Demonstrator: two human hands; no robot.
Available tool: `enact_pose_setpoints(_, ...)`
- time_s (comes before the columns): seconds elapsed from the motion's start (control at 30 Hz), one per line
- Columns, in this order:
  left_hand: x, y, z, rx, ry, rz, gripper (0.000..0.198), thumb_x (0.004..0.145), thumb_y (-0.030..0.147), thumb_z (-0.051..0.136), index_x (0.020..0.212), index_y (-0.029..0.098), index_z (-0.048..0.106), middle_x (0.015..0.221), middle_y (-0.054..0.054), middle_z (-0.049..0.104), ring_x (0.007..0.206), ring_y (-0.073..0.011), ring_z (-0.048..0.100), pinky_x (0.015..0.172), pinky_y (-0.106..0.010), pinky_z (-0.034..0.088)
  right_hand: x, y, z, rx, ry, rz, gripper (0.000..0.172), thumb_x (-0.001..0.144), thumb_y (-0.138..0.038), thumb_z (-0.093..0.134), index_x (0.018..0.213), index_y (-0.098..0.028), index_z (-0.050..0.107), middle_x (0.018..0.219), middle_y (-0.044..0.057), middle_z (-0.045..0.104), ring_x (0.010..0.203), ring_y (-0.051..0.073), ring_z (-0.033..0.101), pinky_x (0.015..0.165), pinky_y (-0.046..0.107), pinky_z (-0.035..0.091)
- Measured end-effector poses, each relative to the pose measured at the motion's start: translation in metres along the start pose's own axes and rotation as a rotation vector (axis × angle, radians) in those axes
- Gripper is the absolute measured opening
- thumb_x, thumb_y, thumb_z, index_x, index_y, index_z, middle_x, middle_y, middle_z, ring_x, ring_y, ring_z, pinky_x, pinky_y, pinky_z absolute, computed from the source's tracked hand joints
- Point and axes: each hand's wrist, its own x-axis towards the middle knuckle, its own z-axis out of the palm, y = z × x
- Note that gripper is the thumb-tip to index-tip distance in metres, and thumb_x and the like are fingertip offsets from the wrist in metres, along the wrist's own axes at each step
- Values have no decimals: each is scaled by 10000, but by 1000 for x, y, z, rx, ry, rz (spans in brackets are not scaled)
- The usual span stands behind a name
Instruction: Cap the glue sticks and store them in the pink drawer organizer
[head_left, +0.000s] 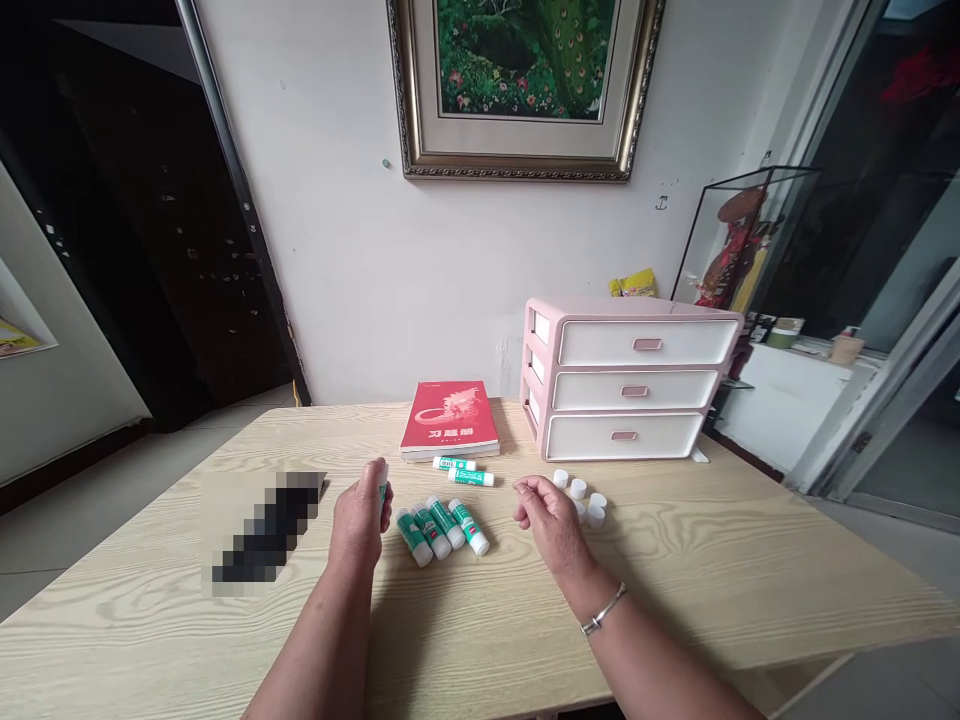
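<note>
**Both bare forearms reach in, hands raised side by side**

The left hand (361, 515) stands upright at the end of a bare forearm that comes in from the near edge, its back toward the camera. Its fingers are curled into a closed grip, thumb side uppermost. The right hand (546, 518) sits to the right of it, well apart, at much the same distance. Its fingers are bent inward, with thumb and forefinger pinched together at the left tip. A thin silver metal bracelet (602, 611) circles the right wrist.
</note>
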Motion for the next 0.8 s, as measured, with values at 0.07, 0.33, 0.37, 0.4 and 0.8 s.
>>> enact_pose_setpoints(0.07, 5, -4, -3, 85, 11, 11, 519, 806, 707, 425, 633, 224, 508, 515, 14, 486, 435, -147, 446, 454, -288, 364, 1, 3, 0, -10, -9, 0, 401, 873, -584, 569, 880, -194, 661, 607, -6, 589, 594, 163, 556, 574, 267, 468)
enact_pose_setpoints(0.33, 35, -24, -5, 613, -42, 174, 397, 869, 508, 481, 943, 181, 692, 854, -128, 734, 835, -305, 670, 676, -332, 430, 2, 11, 0, -65, -39, 1, 390, 906, -576, 528, 884, -206, 648, 598, -18, 575, 560, 153, 537, 548, 259, 440)
enact_pose_setpoints(0.37, 36, -26, -4, 651, -64, 189, 363, 865, 445, 499, 1025, 183, 693, 915, -127, 747, 865, -295, 675, 692, -323, 434, 2, 11, 0, -70, -47, 5, 387, 908, -574, 522, 886, -208, 647, 598, -19, 572, 561, 153, 539, 548, 259, 440)
enact_pose_setpoints(0.4, 37, -27, -2, 687, -88, 205, 357, 857, 385, 514, 1103, 191, 685, 974, -123, 755, 895, -284, 679, 711, -314, 439, 1, 10, 0, -75, -54, 8, 384, 909, -572, 520, 887, -211, 646, 596, -20, 566, 562, 155, 542, 548, 259, 440)
enact_pose_setpoints(0.8, 40, -30, 23, 880, -199, 359, 457, 892, 211, 511, 1333, 216, 632, 1318, -116, 673, 1233, -280, 599, 994, -366, 432, 7, 24, 9, -251, -65, -37, 355, 935, -517, 481, 863, -214, 652, 646, -13, 613, 614, 157, 570, 578, 255, 421)
